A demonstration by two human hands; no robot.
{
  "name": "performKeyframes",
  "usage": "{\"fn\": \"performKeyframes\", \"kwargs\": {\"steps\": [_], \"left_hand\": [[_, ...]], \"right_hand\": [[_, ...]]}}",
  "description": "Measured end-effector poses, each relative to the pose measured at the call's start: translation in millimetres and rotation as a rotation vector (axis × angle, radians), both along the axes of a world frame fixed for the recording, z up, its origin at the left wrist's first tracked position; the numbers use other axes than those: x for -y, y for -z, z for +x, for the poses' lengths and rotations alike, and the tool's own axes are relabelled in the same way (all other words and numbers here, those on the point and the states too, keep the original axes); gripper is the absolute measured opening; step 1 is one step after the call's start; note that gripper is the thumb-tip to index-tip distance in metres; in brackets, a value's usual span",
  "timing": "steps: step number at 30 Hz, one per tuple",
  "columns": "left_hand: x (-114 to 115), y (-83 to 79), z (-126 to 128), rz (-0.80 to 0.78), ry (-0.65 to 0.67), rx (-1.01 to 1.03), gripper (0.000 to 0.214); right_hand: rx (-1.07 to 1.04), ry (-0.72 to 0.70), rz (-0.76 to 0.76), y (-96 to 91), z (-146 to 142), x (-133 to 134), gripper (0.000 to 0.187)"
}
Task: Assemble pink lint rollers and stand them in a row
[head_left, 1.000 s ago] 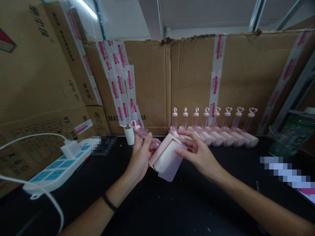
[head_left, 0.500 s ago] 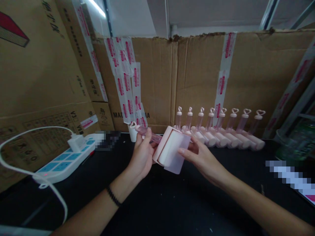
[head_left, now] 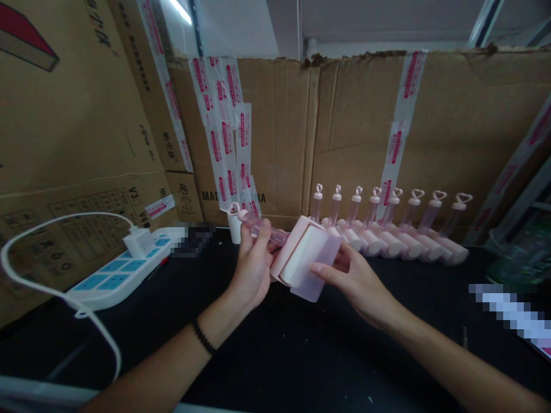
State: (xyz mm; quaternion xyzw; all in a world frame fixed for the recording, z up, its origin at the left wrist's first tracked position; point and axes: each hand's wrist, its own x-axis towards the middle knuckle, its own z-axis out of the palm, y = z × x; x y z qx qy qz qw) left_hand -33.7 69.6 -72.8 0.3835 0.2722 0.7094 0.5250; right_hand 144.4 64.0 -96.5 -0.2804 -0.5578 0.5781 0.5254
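Observation:
My left hand is closed round the clear pink handle of a lint roller, held above the black table. The roller's white paper roll in its pale pink cover points right and down. My right hand grips the roll's right end, with the thumb underneath and fingers behind the cover. A black band circles my left wrist. Behind, a row of several finished pink lint rollers with heart-topped handles leans against the cardboard wall.
Tall cardboard boxes with pink-printed tape wall in the left and back. A white and blue power strip with a plugged charger and white cable lies at left. A small white roll stands behind my left hand. A green object sits far right.
Both hands have lifted the lint roller slightly up and to the right, and the roll now tilts more upward. The camera view has shifted a little leftward.

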Motion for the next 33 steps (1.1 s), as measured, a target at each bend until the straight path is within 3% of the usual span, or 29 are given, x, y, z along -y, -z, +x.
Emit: {"fn": "performKeyframes", "kwargs": {"steps": [16,33], "left_hand": [[2.0,-3.3,-0.4,0.04,0.007,-0.026,0.036],[5.3,-5.5,0.4,0.042,0.001,-0.016,0.037]], "right_hand": [[-0.022,-0.035,0.011,5.0,3.2,-1.0,0.055],[0.076,0.092,0.081,-1.0,1.5,2.2,0.058]]}}
